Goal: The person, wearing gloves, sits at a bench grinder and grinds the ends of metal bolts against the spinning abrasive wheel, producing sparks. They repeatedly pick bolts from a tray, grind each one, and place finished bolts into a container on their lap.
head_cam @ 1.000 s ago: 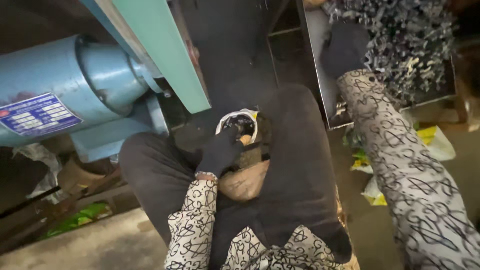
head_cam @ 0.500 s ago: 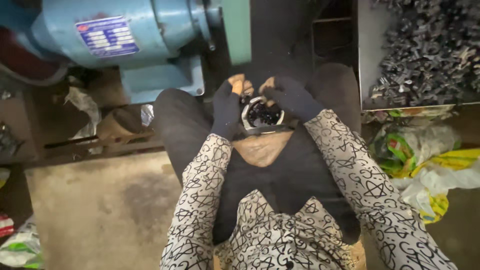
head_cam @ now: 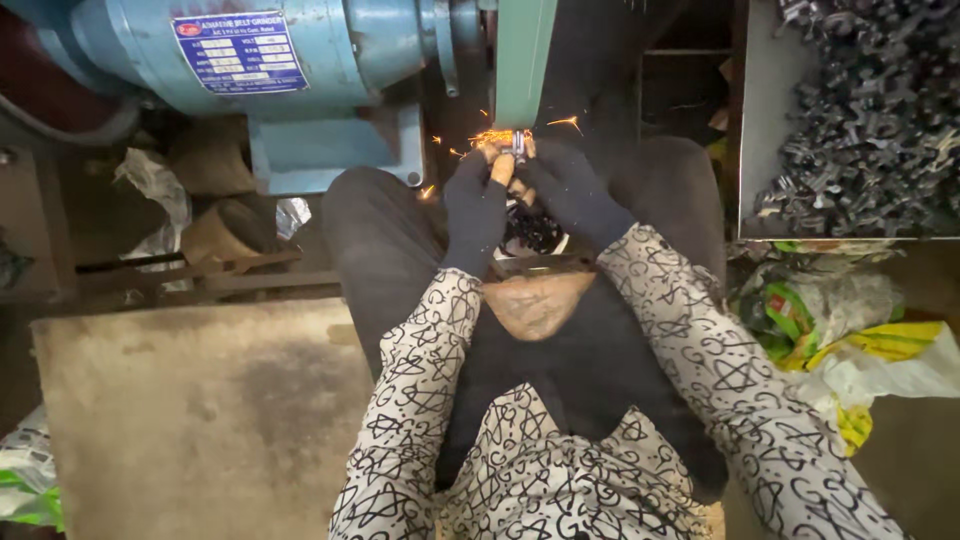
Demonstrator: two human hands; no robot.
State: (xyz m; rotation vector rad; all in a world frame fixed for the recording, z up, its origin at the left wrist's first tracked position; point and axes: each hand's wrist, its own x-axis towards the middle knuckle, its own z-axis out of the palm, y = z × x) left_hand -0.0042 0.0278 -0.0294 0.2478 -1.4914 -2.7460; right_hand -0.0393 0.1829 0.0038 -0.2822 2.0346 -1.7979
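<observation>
My left hand (head_cam: pixel 477 203) and my right hand (head_cam: pixel 572 193), both in dark gloves, pinch a small shiny metal piece (head_cam: pixel 517 145) together. The piece is pressed against the green-guarded belt (head_cam: pixel 524 60) of a blue grinding machine (head_cam: pixel 300 60). Orange sparks (head_cam: pixel 480 138) fly off to the left of it. A small bowl of dark metal pieces (head_cam: pixel 532 228) rests on my lap between my wrists. My sleeves carry a black-and-white pattern.
A metal tray (head_cam: pixel 752 150) heaped with several grey metal parts (head_cam: pixel 860 110) stands at the upper right. Crumpled plastic bags (head_cam: pixel 850 340) lie at the right. A worn flat board (head_cam: pixel 200 410) lies at the lower left, with scraps and wood under the machine.
My right hand came from the parts tray to my lap. Both hands then rose from the bowl to the belt with the metal piece, and sparks appeared.
</observation>
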